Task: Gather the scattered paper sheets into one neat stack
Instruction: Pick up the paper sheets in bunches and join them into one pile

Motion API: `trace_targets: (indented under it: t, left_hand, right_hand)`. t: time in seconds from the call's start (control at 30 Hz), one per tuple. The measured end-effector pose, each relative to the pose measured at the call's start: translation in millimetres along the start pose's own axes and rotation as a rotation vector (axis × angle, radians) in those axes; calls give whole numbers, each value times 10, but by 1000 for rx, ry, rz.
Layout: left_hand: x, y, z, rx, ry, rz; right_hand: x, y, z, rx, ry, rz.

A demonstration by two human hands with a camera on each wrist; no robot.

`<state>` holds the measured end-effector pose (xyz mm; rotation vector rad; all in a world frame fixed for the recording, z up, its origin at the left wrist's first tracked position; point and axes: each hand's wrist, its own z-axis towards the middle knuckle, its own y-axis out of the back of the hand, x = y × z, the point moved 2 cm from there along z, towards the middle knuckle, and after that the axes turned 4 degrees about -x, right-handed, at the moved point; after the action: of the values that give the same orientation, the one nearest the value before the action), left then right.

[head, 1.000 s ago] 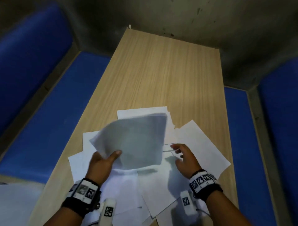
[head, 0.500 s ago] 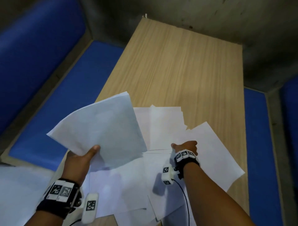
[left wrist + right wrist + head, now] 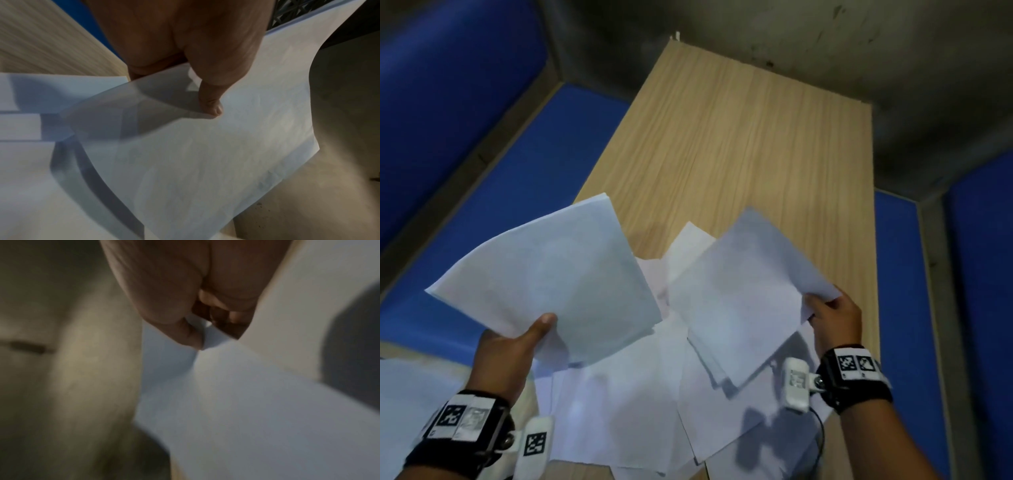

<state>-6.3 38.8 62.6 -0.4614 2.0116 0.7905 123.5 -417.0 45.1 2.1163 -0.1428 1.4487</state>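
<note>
My left hand [image 3: 517, 346] holds a thin bundle of white sheets [image 3: 548, 274] lifted off the table, thumb on top; the left wrist view shows that thumb pressing the bundle [image 3: 205, 146]. My right hand [image 3: 832, 318] pinches the corner of another white sheet [image 3: 743, 294] raised above the pile; the blurred right wrist view shows this sheet [image 3: 246, 402] caught between thumb and fingers. Several loose white sheets [image 3: 626, 411] lie overlapping on the near end of the wooden table [image 3: 739, 144], below and between both hands.
The table's far half is bare wood running up to a grey concrete wall [image 3: 791, 31]. Blue padded benches [image 3: 524, 178] flank the table on the left and right [image 3: 897, 274]. Another white sheet [image 3: 400, 404] shows at the lower left edge.
My right hand has picked up a sheet from the pile and lifted it to the right. The left hand keeps its bundle raised on the left.
</note>
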Motion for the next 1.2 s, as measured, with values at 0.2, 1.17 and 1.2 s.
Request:
trace_targets:
  t: [0.2, 1.17, 1.2]
  left_hand:
    - [42, -85, -31, 2, -5, 37]
    - [168, -401, -64, 77, -31, 98]
    - [144, -394, -75, 77, -27, 97]
  right_hand:
    - [106, 247, 375, 177, 202, -538]
    - [-637, 237, 1214, 154, -87, -872]
    - [-624, 263, 1207, 132, -66, -843]
